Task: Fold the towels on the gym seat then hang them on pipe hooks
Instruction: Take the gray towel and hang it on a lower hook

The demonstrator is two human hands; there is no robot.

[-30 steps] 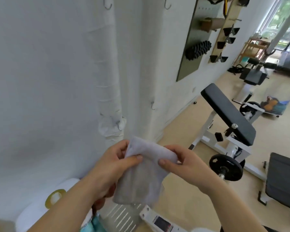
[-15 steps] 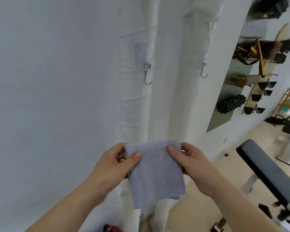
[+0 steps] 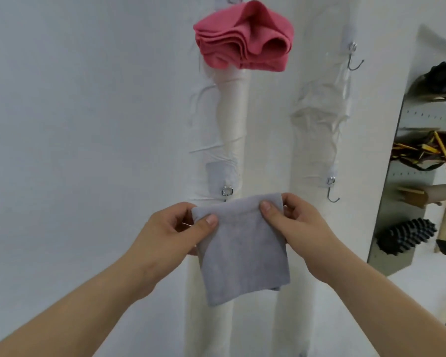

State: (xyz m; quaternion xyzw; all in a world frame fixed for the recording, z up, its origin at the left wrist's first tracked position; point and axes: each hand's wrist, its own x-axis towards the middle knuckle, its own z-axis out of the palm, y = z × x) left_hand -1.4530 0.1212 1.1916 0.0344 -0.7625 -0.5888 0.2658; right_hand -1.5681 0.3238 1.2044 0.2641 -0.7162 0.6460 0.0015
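Observation:
A folded grey towel [image 3: 242,248] hangs flat in front of two white wrapped pipes. My left hand [image 3: 173,230] pinches its upper left corner and my right hand [image 3: 296,222] pinches its upper right corner. Directly behind the towel's top edge is a metal hook mount [image 3: 227,191] on the left pipe [image 3: 229,130]; the hook's lower part is hidden by the towel. A folded pink towel [image 3: 242,39] hangs bunched from a higher hook on the same pipe.
The right pipe [image 3: 317,140] carries two bare hooks, one high [image 3: 353,60] and one lower [image 3: 332,191]. At the right a grey pegboard [image 3: 389,202] holds a black spiky roller [image 3: 407,234], ropes and wooden pieces. The plain white wall fills the left.
The view has tilted upward, bringing the pink towel into sight. Both hands have lifted the grey towel up the left pipe until its top edge covers the lower hook.

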